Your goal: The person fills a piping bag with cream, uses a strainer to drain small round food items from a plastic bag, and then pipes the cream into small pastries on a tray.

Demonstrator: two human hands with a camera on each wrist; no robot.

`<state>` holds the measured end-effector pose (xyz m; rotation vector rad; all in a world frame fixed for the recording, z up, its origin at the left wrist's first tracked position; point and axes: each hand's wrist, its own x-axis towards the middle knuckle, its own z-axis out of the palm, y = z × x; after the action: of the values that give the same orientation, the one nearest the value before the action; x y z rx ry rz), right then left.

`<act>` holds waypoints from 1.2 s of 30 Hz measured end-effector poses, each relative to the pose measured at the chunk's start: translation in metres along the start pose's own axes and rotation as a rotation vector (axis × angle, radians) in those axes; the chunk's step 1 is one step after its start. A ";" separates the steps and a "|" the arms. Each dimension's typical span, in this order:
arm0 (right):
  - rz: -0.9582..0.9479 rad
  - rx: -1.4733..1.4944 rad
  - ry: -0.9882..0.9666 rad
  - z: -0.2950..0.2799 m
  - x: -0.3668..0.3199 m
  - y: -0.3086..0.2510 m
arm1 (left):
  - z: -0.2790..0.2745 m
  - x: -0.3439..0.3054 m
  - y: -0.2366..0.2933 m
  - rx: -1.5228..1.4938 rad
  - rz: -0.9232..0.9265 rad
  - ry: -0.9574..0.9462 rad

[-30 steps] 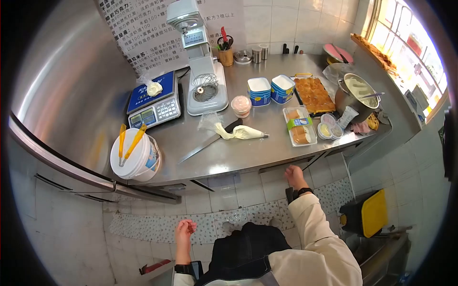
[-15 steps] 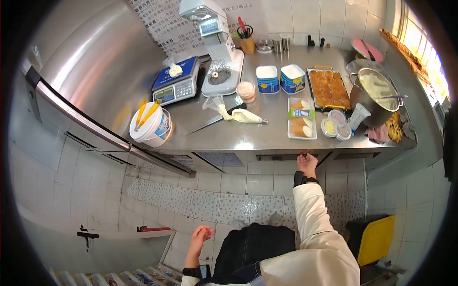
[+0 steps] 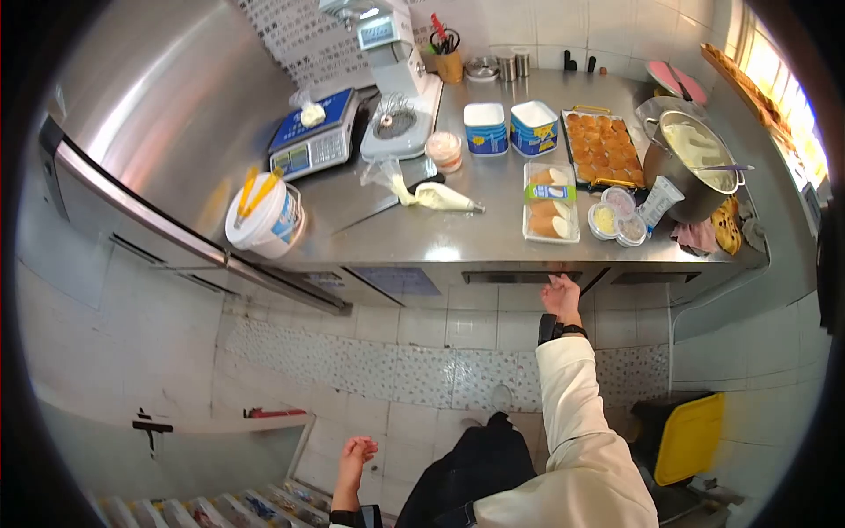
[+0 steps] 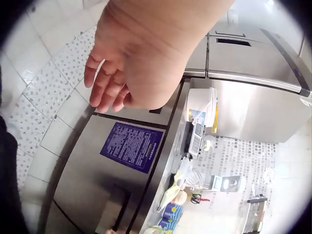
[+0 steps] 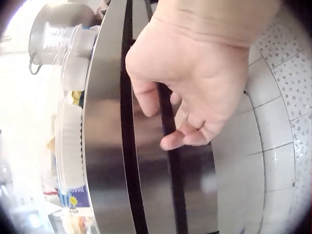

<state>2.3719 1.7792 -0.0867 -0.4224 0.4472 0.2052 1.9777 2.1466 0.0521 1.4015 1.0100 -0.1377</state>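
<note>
My right hand (image 3: 562,299) reaches to the steel cabinet front below the counter, close to a dark recessed handle (image 3: 506,277). In the right wrist view, its loosely bent fingers and thumb overlap the dark handle slot (image 5: 178,195), with fingertips in plain sight and nothing gripped between them. Low at my side, my left hand (image 3: 355,458) hangs away from the counter, empty. The left wrist view shows its fingers relaxed, in front of a cabinet door (image 4: 87,170) bearing a purple label (image 4: 131,146).
On the steel counter (image 3: 352,246) lie a knife (image 3: 370,214) and a filled piping bag (image 3: 444,197). Packaged rolls (image 3: 550,220), a tray of buns (image 3: 603,145) and a cream pot (image 3: 687,189) stand right; a lidded bucket (image 3: 264,220) stands left. A yellow-lidded bin (image 3: 691,436) is on the floor.
My right hand has reached forward to the cabinet handle area, its fingertips shifting slightly there in the last half second. My left hand stays low, and the head view has swung.
</note>
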 end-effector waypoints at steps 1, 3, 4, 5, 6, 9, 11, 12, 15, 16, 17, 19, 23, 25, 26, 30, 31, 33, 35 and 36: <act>-0.021 -0.045 0.115 0.003 0.000 0.003 | 0.004 -0.004 0.000 0.016 0.038 -0.008; 0.002 -0.123 0.081 -0.040 0.031 0.003 | 0.008 -0.005 0.001 0.044 0.085 -0.049; -0.062 -0.153 0.160 -0.035 0.021 0.006 | 0.008 -0.008 -0.002 0.056 0.069 -0.045; -0.125 -0.264 0.154 -0.035 0.009 0.007 | 0.008 -0.010 -0.007 0.077 0.049 -0.051; -0.158 -0.272 0.269 -0.027 -0.011 0.004 | 0.004 -0.009 -0.013 0.106 0.041 -0.106; -0.233 -0.334 0.404 -0.046 -0.037 -0.031 | -0.004 0.008 -0.028 0.093 -0.022 -0.072; -0.360 -0.172 0.426 -0.068 -0.035 -0.061 | -0.003 0.025 -0.033 0.113 -0.037 -0.120; -0.375 -0.155 0.426 -0.072 -0.031 -0.077 | -0.002 0.033 -0.033 0.130 -0.036 -0.136; -0.484 -0.144 0.436 -0.059 -0.036 -0.133 | 0.007 0.059 -0.026 0.218 -0.016 -0.195; -0.509 -0.112 0.444 -0.061 -0.029 -0.145 | 0.013 0.066 -0.020 0.251 -0.007 -0.220; -0.474 -0.087 0.393 -0.065 -0.019 -0.156 | 0.022 0.070 -0.010 0.283 0.002 -0.244; -0.410 -0.034 0.315 -0.065 -0.002 -0.174 | 0.060 0.075 0.013 0.344 0.054 -0.298; -0.270 0.093 0.208 -0.079 0.006 -0.183 | 0.160 0.058 0.062 0.484 0.114 -0.391; -0.171 0.137 0.036 -0.075 -0.014 -0.189 | 0.216 0.061 0.082 0.527 0.154 -0.454; -0.151 0.184 0.001 -0.069 -0.027 -0.191 | 0.243 0.061 0.087 0.542 0.180 -0.506; -0.127 -0.247 0.186 -0.102 -0.070 -0.182 | 0.348 0.044 0.107 0.685 0.281 -0.705; -0.110 -0.347 0.184 -0.122 -0.097 -0.180 | 0.374 0.038 0.109 0.695 0.249 -0.768; -0.088 -0.597 0.243 -0.161 -0.160 -0.187 | 0.423 0.032 0.108 0.775 0.230 -0.886; -0.041 -1.017 0.474 -0.195 -0.215 -0.194 | 0.470 0.034 0.096 0.889 0.257 -0.994; 0.005 -1.284 0.647 -0.206 -0.233 -0.197 | 0.493 0.037 0.088 0.933 0.272 -1.048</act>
<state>2.1448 1.4897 -0.0799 -1.7768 0.9264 0.3482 2.3015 1.7649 0.0175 1.9040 -0.1940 -1.1169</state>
